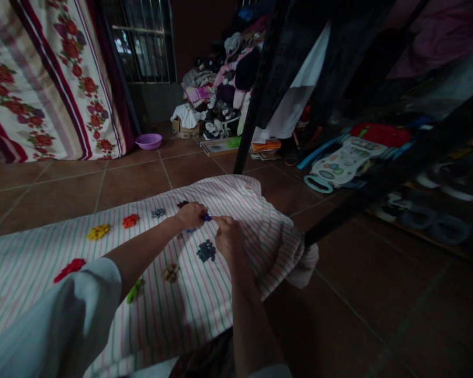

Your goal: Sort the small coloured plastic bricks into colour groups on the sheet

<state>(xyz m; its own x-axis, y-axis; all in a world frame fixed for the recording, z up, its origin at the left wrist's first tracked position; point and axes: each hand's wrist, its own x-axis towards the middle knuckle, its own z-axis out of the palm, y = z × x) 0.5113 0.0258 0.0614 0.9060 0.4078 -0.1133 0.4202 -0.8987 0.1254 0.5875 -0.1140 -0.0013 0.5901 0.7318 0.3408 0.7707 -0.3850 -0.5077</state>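
Small dark blue pieces (pixel 207 217) lie between my two hands, at the fingertips. My left hand (pixel 192 214) has its fingers bent and closed beside them; I cannot make out exactly what it grips. From the right, my right hand (pixel 226 231) reaches the same pieces with thumb and finger pressed together. Just below my hands is a dark grey-blue pile (pixel 206 251). A dark red pile (pixel 182 203) shows behind my left hand, and a grey pile (pixel 158 212) is to its left. Light blue pieces (pixel 189 230) are partly hidden under my left hand.
On the striped cloth (pixel 213 299) are also orange (pixel 130 220), yellow (pixel 98 232), red (pixel 70 269), tan (pixel 171 272) and green (pixel 134 291) piles. Dark metal posts (pixel 256 100) rise beyond the cloth. A purple basin (pixel 148 141) stands on the tiled floor.
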